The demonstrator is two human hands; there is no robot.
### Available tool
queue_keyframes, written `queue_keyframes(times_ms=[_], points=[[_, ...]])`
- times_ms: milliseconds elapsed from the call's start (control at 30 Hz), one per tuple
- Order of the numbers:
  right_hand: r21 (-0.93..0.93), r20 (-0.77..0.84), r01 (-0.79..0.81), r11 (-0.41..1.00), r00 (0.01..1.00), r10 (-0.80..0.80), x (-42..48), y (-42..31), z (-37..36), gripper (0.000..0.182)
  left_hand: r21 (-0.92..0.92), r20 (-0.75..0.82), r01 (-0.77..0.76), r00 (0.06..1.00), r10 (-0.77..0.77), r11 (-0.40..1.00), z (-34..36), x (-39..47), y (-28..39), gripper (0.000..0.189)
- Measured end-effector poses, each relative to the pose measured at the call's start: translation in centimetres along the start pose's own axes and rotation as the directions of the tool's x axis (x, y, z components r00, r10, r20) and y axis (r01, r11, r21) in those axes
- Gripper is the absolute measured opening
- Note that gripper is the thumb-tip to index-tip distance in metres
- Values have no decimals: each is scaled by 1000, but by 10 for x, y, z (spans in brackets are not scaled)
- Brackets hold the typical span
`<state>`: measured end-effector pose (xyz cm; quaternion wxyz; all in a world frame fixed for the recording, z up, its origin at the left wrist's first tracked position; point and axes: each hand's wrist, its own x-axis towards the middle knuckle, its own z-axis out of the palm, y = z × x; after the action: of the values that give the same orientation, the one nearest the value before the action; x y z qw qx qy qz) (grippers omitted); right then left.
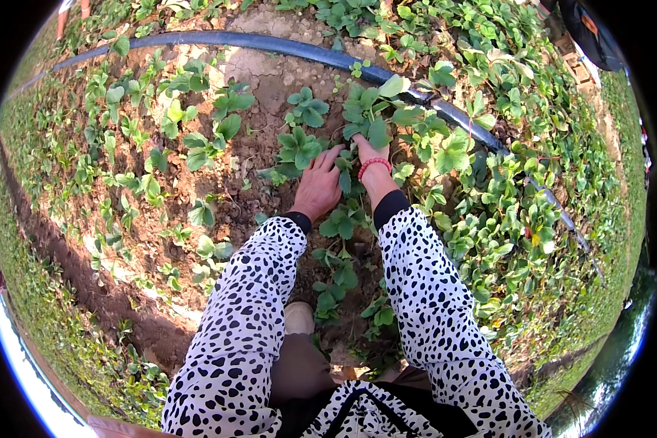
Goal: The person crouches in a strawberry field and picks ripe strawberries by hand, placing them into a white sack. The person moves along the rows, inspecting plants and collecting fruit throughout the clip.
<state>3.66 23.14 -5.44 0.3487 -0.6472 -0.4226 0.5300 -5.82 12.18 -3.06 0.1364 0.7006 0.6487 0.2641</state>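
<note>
Low in the foliage, my left hand (318, 189) reaches down beside a strawberry-like plant (298, 149), back of the hand up. Its fingertips meet the plants and soil, and what lies under them is hidden. Just to the right, my right hand (369, 148) goes in beneath the leaves of another leafy plant (368, 112). Leaves cover its fingers, so any grip there is out of sight. A red beaded bracelet (375, 164) circles the right wrist. More green leaves (339, 222) grow between my two forearms.
A black irrigation hose (284, 46) arcs across the bed beyond my hands. Dense plants (487, 202) spread to the right, with sparser ones (202, 150) on brown soil (263, 104) to the left. My shoe (299, 318) stands below. Wooden crates (577, 65) sit at upper right.
</note>
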Motion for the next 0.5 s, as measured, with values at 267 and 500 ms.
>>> queue_keyframes(times_ms=[267,500], points=[[-494,-129,-147,857,987,95,28,-4,24,41,40,90,20,996,-24,999,9,-1,0,21],[-484,-57,-15,875,998,-14,12,-16,5,40,-2,-3,5,1000,-5,1000,7,-2,-2,19]])
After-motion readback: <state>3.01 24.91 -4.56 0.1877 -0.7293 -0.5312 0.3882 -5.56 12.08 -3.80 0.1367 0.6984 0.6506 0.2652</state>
